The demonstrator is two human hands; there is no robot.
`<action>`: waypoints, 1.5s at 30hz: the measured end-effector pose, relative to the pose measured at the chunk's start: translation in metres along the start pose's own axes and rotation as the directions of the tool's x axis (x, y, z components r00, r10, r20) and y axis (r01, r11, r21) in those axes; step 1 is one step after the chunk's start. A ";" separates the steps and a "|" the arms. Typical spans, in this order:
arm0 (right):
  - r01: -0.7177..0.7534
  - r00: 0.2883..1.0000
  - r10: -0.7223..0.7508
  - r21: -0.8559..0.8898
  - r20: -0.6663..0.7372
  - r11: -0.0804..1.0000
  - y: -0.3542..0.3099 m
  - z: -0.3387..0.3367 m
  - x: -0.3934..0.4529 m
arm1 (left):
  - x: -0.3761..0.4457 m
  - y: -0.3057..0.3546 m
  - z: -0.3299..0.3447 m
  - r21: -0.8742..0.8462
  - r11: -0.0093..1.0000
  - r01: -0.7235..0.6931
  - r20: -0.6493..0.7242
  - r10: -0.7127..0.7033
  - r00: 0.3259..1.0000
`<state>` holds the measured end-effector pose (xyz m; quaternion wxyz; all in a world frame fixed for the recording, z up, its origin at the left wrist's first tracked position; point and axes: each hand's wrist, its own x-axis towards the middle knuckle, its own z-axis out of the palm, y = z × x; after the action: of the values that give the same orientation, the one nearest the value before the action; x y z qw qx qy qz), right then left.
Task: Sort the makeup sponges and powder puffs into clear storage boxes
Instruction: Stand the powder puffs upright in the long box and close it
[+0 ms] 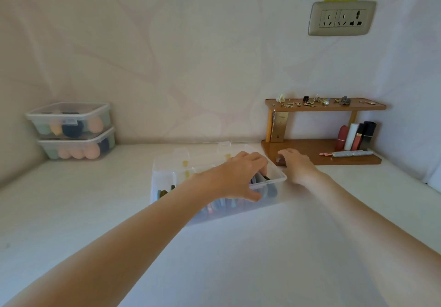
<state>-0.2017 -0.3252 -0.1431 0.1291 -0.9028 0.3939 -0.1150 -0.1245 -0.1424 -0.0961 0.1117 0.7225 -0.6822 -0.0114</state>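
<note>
- Clear storage box (274,179) mid surface (95,211), long axis running left-right, far-right corner toward wooden shelf (310,150).
- Left hand (241,175) inside box, fingers curled on upright puffs (268,191).
- Right hand (298,165) just right of box, fingers bent down; grip can't tell.
- Two lidded boxes (71,130) stacked far left.

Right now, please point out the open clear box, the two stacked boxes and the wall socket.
open clear box (276,179), head view, right rim.
stacked boxes (71,112), head view, top box's lid.
wall socket (341,17), head view, plate's middle.
</note>
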 end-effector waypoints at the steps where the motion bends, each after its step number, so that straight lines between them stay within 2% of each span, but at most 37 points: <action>1: 0.015 0.999 -0.017 -0.056 -0.037 0.998 0.001 0.004 0.002 | 0.000 0.000 0.000 -0.004 1.000 0.002 0.002 -0.002 1.000; 4: 0.034 0.980 -0.044 -0.052 -0.195 0.998 -0.003 -0.001 -0.004 | 0.000 0.000 0.001 -0.010 1.000 0.016 0.018 -0.016 1.000; 8: 0.022 0.955 -0.023 -0.006 -0.297 1.000 -0.007 -0.021 -0.015 | 0.001 0.000 0.000 -0.002 1.000 0.013 0.032 -0.013 0.999; 10: 0.061 0.972 -0.057 0.012 -0.229 0.998 -0.001 -0.021 -0.013 | 0.002 0.003 0.001 0.064 0.998 -0.004 0.057 0.000 0.998; 12: 0.077 0.997 -0.077 -0.005 -0.010 0.997 0.006 -0.010 -0.004 | 0.004 0.006 0.001 0.116 0.993 -0.011 0.081 0.001 0.997; 14: 0.073 0.985 -0.052 -0.122 0.165 0.990 0.009 0.006 0.003 | 0.005 0.007 0.000 0.118 0.993 -0.009 0.092 -0.002 0.996; 16: 0.082 0.983 -0.049 -0.186 0.177 0.979 0.011 0.017 0.010 | 0.005 0.007 0.000 0.108 0.994 -0.004 0.095 -0.006 0.995; 18: 0.096 0.989 -0.071 -0.189 0.133 0.977 0.009 0.018 0.012 | 0.004 0.006 0.000 0.100 0.995 -0.004 0.098 -0.006 0.995; 23: 0.050 0.999 -0.050 -0.044 0.007 0.998 0.011 0.005 0.001 | 0.005 0.006 0.002 0.100 0.995 0.003 0.109 -0.014 0.994; 25: 0.069 0.988 -0.067 0.007 -0.138 0.998 0.002 -0.009 -0.010 | 0.005 0.006 0.002 0.102 0.995 0.005 0.106 -0.016 0.994; 27: 0.136 0.938 -0.108 0.063 -0.329 0.989 -0.011 -0.032 -0.023 | 0.005 0.005 0.002 0.107 0.994 0.008 0.102 -0.019 0.995; 29: 0.207 0.884 -0.082 0.227 -0.460 0.952 -0.024 -0.055 -0.035 | 0.006 0.005 0.002 0.111 0.994 0.012 0.101 -0.024 0.995; 30: 0.247 0.875 -0.068 0.320 -0.480 0.915 -0.030 -0.065 -0.039 | 0.006 0.006 0.002 0.112 0.994 0.014 0.102 -0.026 0.994; 32: 0.312 0.897 -0.138 0.382 -0.419 0.870 -0.044 -0.077 -0.053 | 0.005 0.008 0.003 0.109 0.994 0.019 0.104 -0.030 0.994; 35: 0.358 0.918 -0.285 0.270 -0.275 0.894 -0.055 -0.068 -0.070 | 0.004 0.010 0.006 0.076 0.996 0.046 0.091 -0.053 0.994; 37: 0.347 0.922 -0.287 0.225 -0.259 0.911 -0.055 -0.058 -0.077 | 0.003 0.012 0.006 0.063 0.996 0.062 0.082 -0.067 0.994; 41: 0.290 0.946 -0.252 0.185 -0.204 0.939 -0.050 -0.050 -0.080 | 0.000 0.018 0.001 0.152 0.987 0.056 0.079 -0.069 0.995; 45: 0.305 0.942 -0.278 0.130 -0.188 0.944 -0.054 -0.050 -0.081 | -0.004 0.015 0.001 0.149 0.986 0.068 0.065 -0.079 0.995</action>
<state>-0.2343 -0.2371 -0.0876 0.1481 -0.9252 0.2547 -0.2391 -0.1400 -0.1396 -0.0949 0.0335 0.7526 -0.6576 0.0092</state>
